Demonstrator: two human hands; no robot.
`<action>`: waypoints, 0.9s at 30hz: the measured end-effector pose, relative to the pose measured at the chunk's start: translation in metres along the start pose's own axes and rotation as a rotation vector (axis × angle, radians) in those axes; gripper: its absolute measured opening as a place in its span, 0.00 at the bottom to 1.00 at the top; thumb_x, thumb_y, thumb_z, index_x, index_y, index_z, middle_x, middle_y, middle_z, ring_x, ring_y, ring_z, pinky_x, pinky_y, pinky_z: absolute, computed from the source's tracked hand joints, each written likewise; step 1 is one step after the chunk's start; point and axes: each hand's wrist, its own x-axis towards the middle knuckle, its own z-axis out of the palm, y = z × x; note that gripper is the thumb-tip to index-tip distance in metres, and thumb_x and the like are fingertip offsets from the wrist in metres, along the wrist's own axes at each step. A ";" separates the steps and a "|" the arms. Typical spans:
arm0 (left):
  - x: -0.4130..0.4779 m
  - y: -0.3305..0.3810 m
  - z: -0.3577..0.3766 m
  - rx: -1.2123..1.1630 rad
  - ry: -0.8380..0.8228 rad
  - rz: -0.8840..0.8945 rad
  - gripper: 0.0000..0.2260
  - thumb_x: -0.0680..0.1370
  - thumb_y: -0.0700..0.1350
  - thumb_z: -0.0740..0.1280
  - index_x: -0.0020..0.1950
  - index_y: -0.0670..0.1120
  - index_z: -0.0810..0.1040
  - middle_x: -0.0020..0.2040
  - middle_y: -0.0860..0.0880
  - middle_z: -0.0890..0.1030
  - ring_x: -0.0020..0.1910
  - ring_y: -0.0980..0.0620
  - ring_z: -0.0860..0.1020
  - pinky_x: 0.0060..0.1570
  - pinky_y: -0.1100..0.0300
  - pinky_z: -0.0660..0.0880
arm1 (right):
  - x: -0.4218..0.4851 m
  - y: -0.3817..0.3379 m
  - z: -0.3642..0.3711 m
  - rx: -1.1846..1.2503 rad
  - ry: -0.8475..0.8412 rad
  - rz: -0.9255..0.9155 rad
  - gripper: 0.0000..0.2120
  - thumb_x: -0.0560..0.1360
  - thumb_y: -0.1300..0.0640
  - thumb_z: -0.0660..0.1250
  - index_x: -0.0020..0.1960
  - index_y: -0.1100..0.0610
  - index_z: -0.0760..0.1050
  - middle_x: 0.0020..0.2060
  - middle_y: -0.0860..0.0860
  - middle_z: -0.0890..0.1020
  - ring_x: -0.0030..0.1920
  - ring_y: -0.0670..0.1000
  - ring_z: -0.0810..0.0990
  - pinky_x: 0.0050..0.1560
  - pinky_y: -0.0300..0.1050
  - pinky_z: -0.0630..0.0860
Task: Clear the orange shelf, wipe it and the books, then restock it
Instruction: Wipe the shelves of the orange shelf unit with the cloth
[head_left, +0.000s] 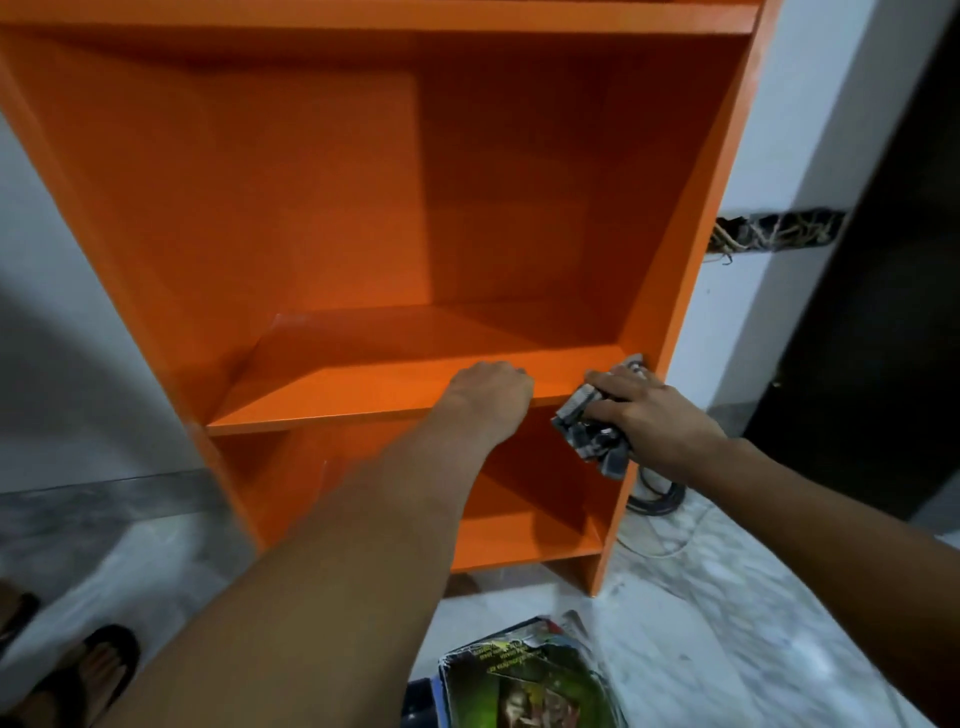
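At the far left, our foot in a dark open sandal (88, 670) stands on the pale marble floor (727, 623). The tall orange wooden shelf unit (322, 208) fills the middle, its compartments bare. Our left hand (491, 387) rests knuckles-up on the front edge of the middle orange shelf board (337, 384). Its fingers point away from us, so we cannot tell whether they lie flat or curl. It holds nothing we can see.

Below, on the floor in front of the unit, lies a stack of worn books with a green cover on top (530, 680). Our right hand (654, 410) grips a crumpled grey-and-white checked cloth (587, 431), fingers curled over it. It presses the cloth against the board's right end, beside the side panel.

A coil of black cable (654, 499) lies on the floor just right of the unit.
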 end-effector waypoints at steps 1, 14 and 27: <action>0.001 0.000 -0.002 0.007 -0.015 0.003 0.11 0.81 0.38 0.62 0.63 0.40 0.75 0.57 0.40 0.78 0.56 0.38 0.78 0.42 0.51 0.69 | -0.001 0.000 0.004 -0.005 0.055 0.007 0.20 0.69 0.66 0.73 0.59 0.56 0.80 0.66 0.66 0.71 0.63 0.69 0.73 0.58 0.62 0.73; 0.006 0.008 -0.024 -0.023 -0.105 0.027 0.08 0.81 0.38 0.64 0.48 0.41 0.82 0.47 0.45 0.82 0.40 0.46 0.79 0.39 0.55 0.76 | -0.005 -0.006 0.030 0.028 0.244 0.131 0.16 0.59 0.65 0.79 0.45 0.57 0.83 0.42 0.57 0.77 0.38 0.60 0.75 0.35 0.53 0.76; 0.000 0.006 -0.022 0.047 -0.046 0.038 0.11 0.83 0.49 0.63 0.53 0.41 0.77 0.39 0.47 0.72 0.42 0.45 0.74 0.41 0.53 0.71 | 0.003 -0.044 0.040 0.532 0.095 0.353 0.13 0.70 0.69 0.62 0.50 0.56 0.78 0.42 0.54 0.79 0.46 0.60 0.78 0.38 0.46 0.65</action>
